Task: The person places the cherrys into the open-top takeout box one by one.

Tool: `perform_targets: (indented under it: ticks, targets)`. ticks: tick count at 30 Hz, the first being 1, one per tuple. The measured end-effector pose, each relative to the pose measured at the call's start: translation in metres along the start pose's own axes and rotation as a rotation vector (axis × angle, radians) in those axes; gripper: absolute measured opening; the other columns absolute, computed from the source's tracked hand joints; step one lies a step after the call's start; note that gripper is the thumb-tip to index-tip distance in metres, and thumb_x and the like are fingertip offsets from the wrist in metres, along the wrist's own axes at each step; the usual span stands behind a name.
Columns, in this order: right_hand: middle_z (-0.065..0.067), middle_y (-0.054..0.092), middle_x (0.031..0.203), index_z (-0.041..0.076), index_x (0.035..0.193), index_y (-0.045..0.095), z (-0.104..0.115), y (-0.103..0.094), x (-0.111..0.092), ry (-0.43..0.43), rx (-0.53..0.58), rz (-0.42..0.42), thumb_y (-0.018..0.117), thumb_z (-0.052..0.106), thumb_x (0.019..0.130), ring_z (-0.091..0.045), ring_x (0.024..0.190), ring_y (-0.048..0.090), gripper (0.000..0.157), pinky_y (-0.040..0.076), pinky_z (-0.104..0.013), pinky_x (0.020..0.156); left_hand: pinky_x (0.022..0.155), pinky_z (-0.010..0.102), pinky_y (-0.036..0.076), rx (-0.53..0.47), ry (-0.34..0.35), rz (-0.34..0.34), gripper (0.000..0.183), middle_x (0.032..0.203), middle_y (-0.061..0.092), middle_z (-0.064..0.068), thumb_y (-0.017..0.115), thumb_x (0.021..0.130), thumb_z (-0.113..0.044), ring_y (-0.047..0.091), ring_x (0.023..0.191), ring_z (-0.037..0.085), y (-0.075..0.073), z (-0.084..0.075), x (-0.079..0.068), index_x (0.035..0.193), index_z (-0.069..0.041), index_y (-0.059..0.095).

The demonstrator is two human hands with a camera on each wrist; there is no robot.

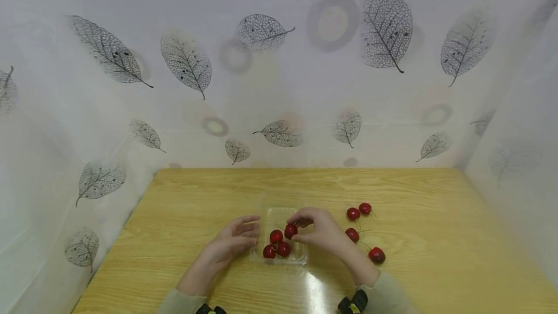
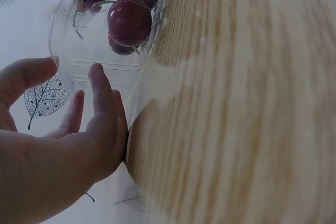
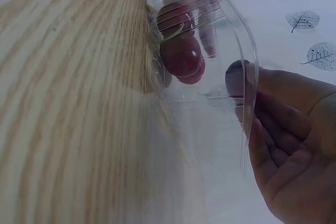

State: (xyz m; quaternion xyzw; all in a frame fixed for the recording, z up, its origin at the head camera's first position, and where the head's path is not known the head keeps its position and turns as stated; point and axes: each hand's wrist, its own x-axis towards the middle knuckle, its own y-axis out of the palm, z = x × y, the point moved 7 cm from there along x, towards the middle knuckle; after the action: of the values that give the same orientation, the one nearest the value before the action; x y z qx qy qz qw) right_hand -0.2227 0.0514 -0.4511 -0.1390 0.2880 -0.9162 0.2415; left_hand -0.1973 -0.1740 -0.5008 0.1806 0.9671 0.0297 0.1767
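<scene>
A clear plastic box (image 1: 301, 259) stands on the table with three dark red cherries (image 1: 284, 249) in its near part. My right hand (image 1: 323, 232) reaches over the box's right side and pinches another cherry (image 1: 290, 230) between thumb and fingers, inside the box's outline. Seen from the right wrist, the fingertips (image 3: 237, 80) show through the clear wall at the rim. On the other side, my left hand (image 1: 230, 242) has its fingers extended along the box's left wall, holding nothing. The left wrist view shows those fingers (image 2: 100, 95) right at the wall.
Several loose cherries (image 1: 377, 255) with stems lie on the wooden table (image 1: 183, 197) to the right of the box, beside my right forearm. A pale leaf-patterned covering (image 1: 279, 86) rises behind the table and along both sides.
</scene>
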Motion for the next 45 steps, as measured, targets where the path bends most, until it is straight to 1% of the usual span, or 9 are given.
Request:
perform_targets:
  ticks: [3, 10, 22, 33, 40, 45]
  targets:
    - [-0.004, 0.080, 0.111, 0.009, 0.113, 0.078, 0.002, 0.001, 0.000, -0.023, -0.038, 0.014, 0.087, 0.004, 0.081, -0.018, 0.099, 0.073, 0.034, 0.060, -0.026, 0.091, 0.104, 0.027, 0.054, -0.002, 0.001, 0.002, 0.075, 0.166, 0.031, 0.035, 0.065, 0.096, 0.003, 0.054, 0.139, 0.029, 0.000, 0.000, 0.000, 0.162, 0.005, 0.031]
    - [-0.003, 0.080, 0.110, 0.010, 0.112, 0.079, 0.007, 0.002, 0.000, -0.066, -0.113, 0.034, 0.088, 0.004, 0.080, -0.016, 0.099, 0.073, 0.035, 0.061, -0.027, 0.091, 0.106, 0.028, 0.054, 0.013, 0.011, -0.001, 0.074, 0.166, 0.031, 0.036, 0.065, 0.096, 0.002, 0.050, 0.144, 0.035, 0.000, -0.001, 0.000, 0.162, 0.005, 0.031]
    - [-0.002, 0.080, 0.110, 0.010, 0.113, 0.078, 0.009, 0.004, 0.000, -0.110, -0.199, 0.050, 0.089, 0.006, 0.079, -0.017, 0.100, 0.073, 0.035, 0.062, -0.032, 0.093, 0.107, 0.029, 0.054, 0.019, 0.009, -0.001, 0.074, 0.166, 0.031, 0.036, 0.065, 0.096, 0.001, 0.049, 0.145, 0.038, 0.000, -0.002, 0.000, 0.161, 0.005, 0.032]
    - [-0.003, 0.080, 0.108, 0.010, 0.114, 0.078, 0.008, 0.003, 0.000, -0.088, -0.119, 0.045, 0.087, 0.008, 0.083, -0.018, 0.099, 0.074, 0.032, 0.061, -0.031, 0.093, 0.107, 0.029, 0.055, 0.017, 0.014, -0.002, 0.075, 0.165, 0.032, 0.037, 0.066, 0.094, 0.003, 0.051, 0.143, 0.035, 0.000, -0.002, -0.001, 0.161, 0.006, 0.032]
    - [-0.006, 0.080, 0.111, 0.008, 0.116, 0.077, 0.002, 0.000, -0.001, -0.039, 0.014, 0.046, 0.084, 0.009, 0.086, -0.020, 0.102, 0.073, 0.031, 0.060, -0.028, 0.094, 0.104, 0.027, 0.054, 0.009, 0.007, 0.001, 0.074, 0.166, 0.031, 0.036, 0.065, 0.096, 0.001, 0.053, 0.140, 0.030, 0.000, -0.001, 0.000, 0.162, 0.005, 0.032]
    - [-0.008, 0.079, 0.115, 0.007, 0.118, 0.076, -0.002, -0.004, -0.001, 0.000, 0.080, 0.042, 0.084, 0.012, 0.087, -0.022, 0.103, 0.073, 0.032, 0.059, -0.026, 0.095, 0.103, 0.027, 0.054, 0.004, 0.010, -0.001, 0.074, 0.165, 0.031, 0.036, 0.065, 0.096, 0.002, 0.054, 0.138, 0.029, 0.000, -0.001, -0.001, 0.162, 0.005, 0.031]
